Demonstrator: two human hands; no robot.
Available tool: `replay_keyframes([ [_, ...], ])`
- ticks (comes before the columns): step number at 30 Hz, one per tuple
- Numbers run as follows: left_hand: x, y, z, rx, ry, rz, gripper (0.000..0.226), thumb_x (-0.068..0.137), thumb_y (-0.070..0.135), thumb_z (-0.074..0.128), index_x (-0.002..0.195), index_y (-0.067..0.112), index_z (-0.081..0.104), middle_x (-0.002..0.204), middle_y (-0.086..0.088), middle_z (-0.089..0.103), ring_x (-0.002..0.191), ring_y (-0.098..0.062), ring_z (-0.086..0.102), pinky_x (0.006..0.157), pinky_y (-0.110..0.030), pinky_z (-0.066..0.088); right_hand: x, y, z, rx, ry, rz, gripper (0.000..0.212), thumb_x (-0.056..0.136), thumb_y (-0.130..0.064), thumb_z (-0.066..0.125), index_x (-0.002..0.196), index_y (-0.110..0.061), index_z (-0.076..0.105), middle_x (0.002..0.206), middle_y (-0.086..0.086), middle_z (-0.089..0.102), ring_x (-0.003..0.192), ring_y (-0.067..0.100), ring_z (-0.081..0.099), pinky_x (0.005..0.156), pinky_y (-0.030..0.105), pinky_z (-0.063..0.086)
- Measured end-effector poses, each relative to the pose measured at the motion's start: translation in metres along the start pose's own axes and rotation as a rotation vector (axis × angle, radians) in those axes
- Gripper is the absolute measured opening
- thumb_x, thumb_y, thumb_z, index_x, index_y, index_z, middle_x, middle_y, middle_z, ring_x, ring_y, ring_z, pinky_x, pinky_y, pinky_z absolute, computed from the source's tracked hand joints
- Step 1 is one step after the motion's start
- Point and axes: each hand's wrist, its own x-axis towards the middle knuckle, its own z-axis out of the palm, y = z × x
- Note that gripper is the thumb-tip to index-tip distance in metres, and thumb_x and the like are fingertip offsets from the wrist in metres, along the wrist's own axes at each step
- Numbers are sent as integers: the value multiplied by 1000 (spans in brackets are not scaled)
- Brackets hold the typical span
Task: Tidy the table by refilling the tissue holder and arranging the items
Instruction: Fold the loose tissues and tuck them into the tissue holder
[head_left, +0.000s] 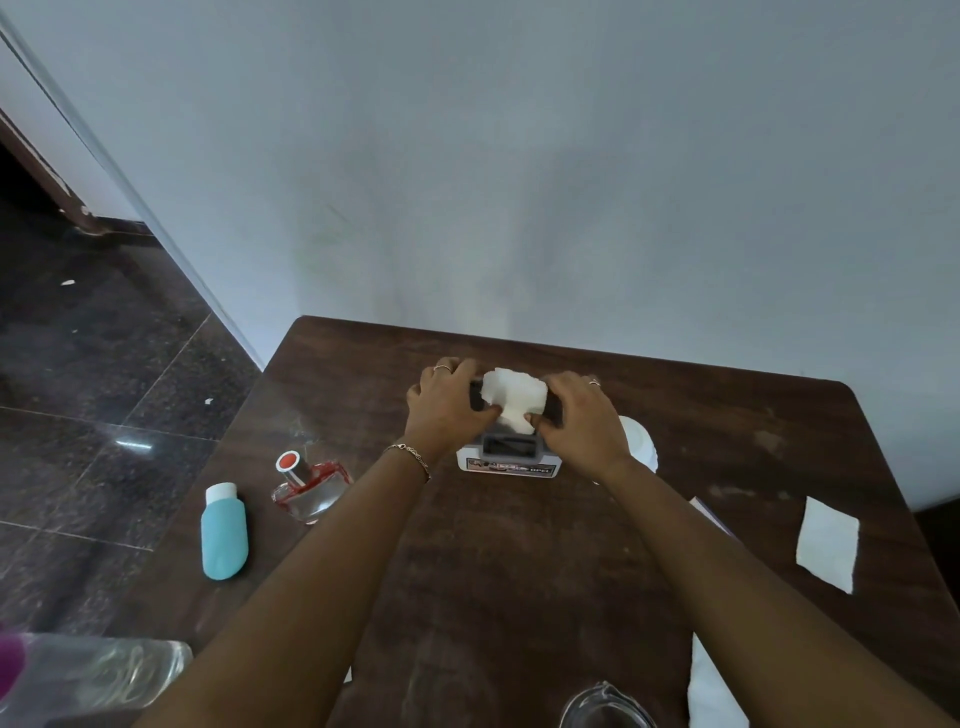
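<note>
Both arms reach forward over the dark brown wooden table (519, 545). The left hand (447, 402) and right hand (582, 415) curl around the small grey-and-white tissue holder (511, 457) at mid-table, thumbs pinching the crumpled white tissue wad (514, 397) poking from its top. A teal squeeze bottle (224, 532) lies well left.

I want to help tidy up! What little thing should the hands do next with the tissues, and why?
Probably press the white tissue wad down into the grey and white tissue holder. Both the left hand and right hand grip it, and it sticks up above the holder's top.
</note>
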Motion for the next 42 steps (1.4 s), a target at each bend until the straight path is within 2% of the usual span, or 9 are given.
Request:
replay_keyframes([
  [4,1,0,0,-15,-10,19,43,81,42,65,121,25,58,140,-3,42,132,-26,32,107,-51,25,2,0,1,-11,14,44,27,81,-22,70,103,-8,64,107,8,66,99,26,57,79,29,39],
  [10,-7,0,-3,-83,6,-7,55,77,41,69,126,25,49,138,-5,45,130,-28,37,105,-54,30,-9,-3,0,128,70,120,53,77,-26,76,124,-16,54,126,5,59,114,22,53,96,41,48],
  [16,-39,-12,-15,-336,190,-96,47,77,32,72,120,24,55,126,-2,54,122,-23,47,101,-49,43,-37,-19,-4,233,241,130,51,78,-19,75,123,-15,51,126,6,56,114,21,53,90,26,44],
  [19,-72,-21,-23,-492,276,-158,41,81,24,70,119,16,56,120,-1,58,112,-16,54,93,-33,49,-57,-38,1,270,281,81,42,80,-16,74,115,-11,51,115,7,59,101,15,57,81,18,48],
  [22,-119,-36,-26,-565,322,-248,34,87,10,62,120,12,56,114,4,57,102,-8,54,86,-22,44,-80,-59,16,303,182,2,29,83,-14,69,106,-14,51,105,3,60,93,13,58,75,24,49],
  [26,-183,-82,-18,-616,464,-430,26,85,-1,55,104,15,63,103,2,67,97,-16,64,91,-35,52,-106,-87,51,328,-44,-114,20,84,-18,65,101,-21,55,99,-6,60,91,10,58,82,30,50],
  [30,-239,-117,-11,-658,496,-667,25,85,2,55,105,16,59,107,-1,67,99,-18,63,93,-38,52,-123,-118,83,333,-397,-184,24,85,-24,64,108,-25,60,113,-6,59,106,11,56,97,31,46],
  [34,-262,-132,2,-716,370,-790,37,83,12,64,118,13,54,115,-1,59,104,-19,59,92,-37,53,-136,-140,109,216,-669,-230,38,87,-28,60,125,-23,55,129,1,55,120,18,50,102,29,40],
  [42,-259,-131,22,-754,348,-826,41,79,7,64,118,9,51,110,-6,60,101,-23,62,87,-45,55,-147,-154,131,343,-760,-44,44,89,-15,59,132,-18,48,128,4,53,105,15,58,93,31,49],
])
